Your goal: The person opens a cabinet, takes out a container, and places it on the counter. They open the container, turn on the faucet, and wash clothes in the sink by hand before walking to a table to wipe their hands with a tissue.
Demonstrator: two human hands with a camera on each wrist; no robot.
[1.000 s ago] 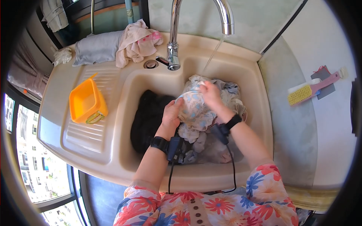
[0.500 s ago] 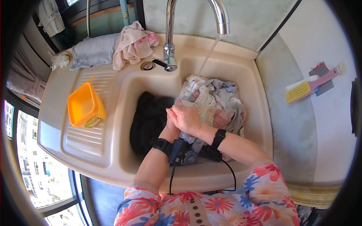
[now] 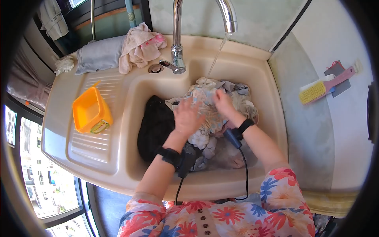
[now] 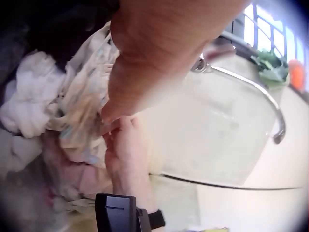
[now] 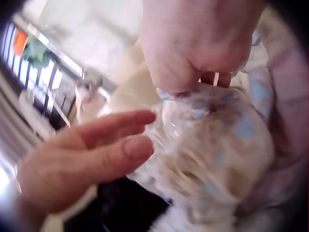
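Observation:
A wet, light garment with blue patches (image 3: 206, 103) lies bunched on other laundry in the sink. My right hand (image 3: 224, 103) grips a fold of it, fingers curled into the fabric in the right wrist view. My left hand (image 3: 187, 117) hovers at the garment's left side with its fingers stretched out; in the right wrist view its thumb and fingertips stand apart from the fabric. Water runs from the faucet (image 3: 230, 24) onto the far part of the pile. Dark clothing (image 3: 154, 130) fills the left of the sink.
A yellow container (image 3: 90, 112) stands on the ribbed drainboard (image 3: 89, 146). Behind it lie a folded grey cloth (image 3: 98, 55) and a crumpled pink towel (image 3: 138, 49). A yellow-bristled brush (image 3: 316, 93) hangs on the right wall. Black cables trail from both wrist cameras.
Half a second ago both hands were clasped together over the left of the pile. Now they are apart, the right hand back on the patterned garment, the left with its fingers spread.

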